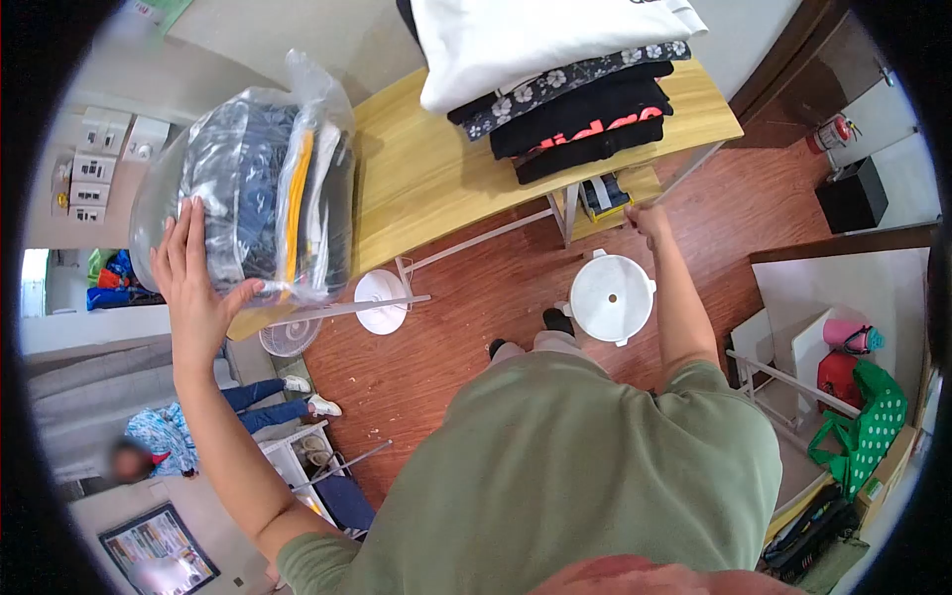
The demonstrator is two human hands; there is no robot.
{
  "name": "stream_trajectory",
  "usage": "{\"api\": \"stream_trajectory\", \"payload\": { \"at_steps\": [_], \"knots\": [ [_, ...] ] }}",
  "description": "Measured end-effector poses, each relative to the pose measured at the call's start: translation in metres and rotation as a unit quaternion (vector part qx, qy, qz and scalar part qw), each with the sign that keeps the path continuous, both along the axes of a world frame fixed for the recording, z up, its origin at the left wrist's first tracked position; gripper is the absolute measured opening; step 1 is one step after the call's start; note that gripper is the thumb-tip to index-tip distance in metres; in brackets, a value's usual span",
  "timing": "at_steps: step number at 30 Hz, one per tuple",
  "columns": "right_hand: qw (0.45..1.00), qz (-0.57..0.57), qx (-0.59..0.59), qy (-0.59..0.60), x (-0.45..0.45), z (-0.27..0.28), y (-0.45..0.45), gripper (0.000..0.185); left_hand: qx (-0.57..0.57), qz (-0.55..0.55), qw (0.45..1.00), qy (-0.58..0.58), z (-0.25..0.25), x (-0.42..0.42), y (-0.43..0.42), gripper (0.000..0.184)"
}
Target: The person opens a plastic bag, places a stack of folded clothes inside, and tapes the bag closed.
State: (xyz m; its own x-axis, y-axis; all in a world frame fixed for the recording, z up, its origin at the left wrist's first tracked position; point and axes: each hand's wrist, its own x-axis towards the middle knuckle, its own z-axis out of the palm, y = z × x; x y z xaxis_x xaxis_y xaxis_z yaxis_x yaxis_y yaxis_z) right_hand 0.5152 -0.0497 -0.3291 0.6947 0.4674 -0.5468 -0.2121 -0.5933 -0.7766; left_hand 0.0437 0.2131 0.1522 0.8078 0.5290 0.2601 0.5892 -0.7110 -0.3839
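Note:
My left hand (188, 268) lies with spread fingers against a clear plastic bag (164, 223) at the left end of the wooden table (397, 188). Through the plastic show folded dark blue, yellow and white clothes. My right hand (650, 223) is closed in a loose fist, with nothing visible in it. It hangs past the table's front edge, above and beside a white plastic stool (612, 297). Farther right on the tabletop stands a stack of folded clothes: a white shirt (535, 50) on top, a floral piece (575, 84) under it, black garments (585, 124) below.
Under the table, a low shelf (645, 183) bears a dark bundle with yellow edging. A round white base (381, 302) stands on the floor by the table leg. At the left a person (164, 436) is in view. A green dotted bag (873, 421) hangs at the right.

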Motion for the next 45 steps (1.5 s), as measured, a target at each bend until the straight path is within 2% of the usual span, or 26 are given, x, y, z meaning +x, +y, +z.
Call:
{"api": "stream_trajectory", "payload": {
  "at_steps": [3, 4, 5, 7, 9, 11, 13, 15, 17, 19, 22, 25, 26, 29, 32, 35, 38, 42, 45],
  "knots": [
    [0.992, 0.038, -0.092, -0.075, 0.000, -0.026, -0.004, 0.014, 0.006, -0.036, 0.999, -0.017, -0.002, -0.002, 0.004, 0.112],
    [0.939, 0.128, -0.201, -0.247, -0.002, -0.025, -0.011, 0.016, 0.006, -0.055, 0.998, -0.023, -0.004, -0.004, 0.008, 0.111],
    [0.838, 0.212, -0.287, -0.413, -0.012, -0.003, -0.011, 0.019, 0.012, -0.066, 0.997, -0.027, -0.003, -0.010, 0.011, 0.111],
    [0.756, 0.353, -0.286, -0.471, -0.018, 0.026, 0.012, 0.024, 0.038, -0.053, 0.998, -0.028, -0.004, -0.011, 0.008, 0.109],
    [0.587, 0.538, -0.265, -0.544, -0.050, 0.075, 0.033, 0.024, 0.055, -0.057, 0.996, -0.031, -0.002, -0.015, 0.007, 0.109],
    [0.511, 0.624, -0.215, -0.551, -0.113, 0.162, 0.059, 0.019, 0.060, -0.062, 0.996, -0.039, -0.005, -0.021, 0.012, 0.107],
    [0.430, 0.684, -0.041, -0.588, -0.175, 0.262, 0.086, 0.015, 0.064, -0.070, 0.994, -0.051, -0.007, -0.025, 0.018, 0.103],
    [0.413, 0.708, 0.035, -0.571, -0.225, 0.323, 0.122, 0.011, 0.061, -0.082, 0.993, -0.057, -0.009, -0.030, 0.024, 0.100],
    [0.420, 0.679, 0.263, -0.541, -0.268, 0.374, 0.151, 0.007, 0.059, -0.091, 0.993, -0.054, -0.007, -0.034, 0.030, 0.096],
    [0.504, 0.639, 0.391, -0.429, -0.299, 0.404, 0.172, 0.008, 0.044, -0.095, 0.993, -0.053, -0.005, -0.037, 0.030, 0.093],
    [0.515, 0.563, 0.473, -0.440, -0.324, 0.413, 0.202, 0.016, 0.022, -0.118, 0.991, -0.055, -0.003, -0.041, 0.037, 0.089],
    [0.530, 0.542, 0.445, -0.477, -0.336, 0.409, 0.219, 0.022, 0.030, -0.128, 0.990, -0.050, -0.003, -0.044, 0.040, 0.085],
    [0.524, 0.504, 0.421, -0.542, -0.339, 0.407, 0.222, 0.023, 0.022, -0.112, 0.993, -0.031, -0.001, -0.044, 0.038, 0.088],
    [0.561, 0.437, 0.333, -0.619, -0.348, 0.408, 0.217, 0.024, 0.015, -0.123, 0.992, -0.035, -0.005, -0.051, 0.036, 0.097],
    [0.557, 0.425, 0.341, -0.627, -0.347, 0.401, 0.216, 0.027, 0.056, -0.097, 0.994, -0.006, -0.010, -0.048, 0.026, 0.107],
    [0.589, 0.446, 0.321, -0.593, -0.343, 0.405, 0.220, 0.035, 0.062, -0.104, 0.992, -0.023, -0.016, -0.049, 0.027, 0.112],
    [0.580, 0.411, 0.258, -0.655, -0.334, 0.415, 0.221, 0.049, 0.053, -0.111, 0.992, -0.035, -0.014, -0.049, 0.026, 0.113],
    [0.610, 0.338, 0.239, -0.676, -0.316, 0.407, 0.224, 0.060, 0.055, -0.103, 0.993, -0.017, -0.011, -0.048, 0.023, 0.116],
    [0.612, 0.371, 0.245, -0.654, -0.328, 0.410, 0.220, 0.061, 0.058, -0.095, 0.994, -0.021, -0.013, -0.047, 0.023, 0.117]
  ]
}}
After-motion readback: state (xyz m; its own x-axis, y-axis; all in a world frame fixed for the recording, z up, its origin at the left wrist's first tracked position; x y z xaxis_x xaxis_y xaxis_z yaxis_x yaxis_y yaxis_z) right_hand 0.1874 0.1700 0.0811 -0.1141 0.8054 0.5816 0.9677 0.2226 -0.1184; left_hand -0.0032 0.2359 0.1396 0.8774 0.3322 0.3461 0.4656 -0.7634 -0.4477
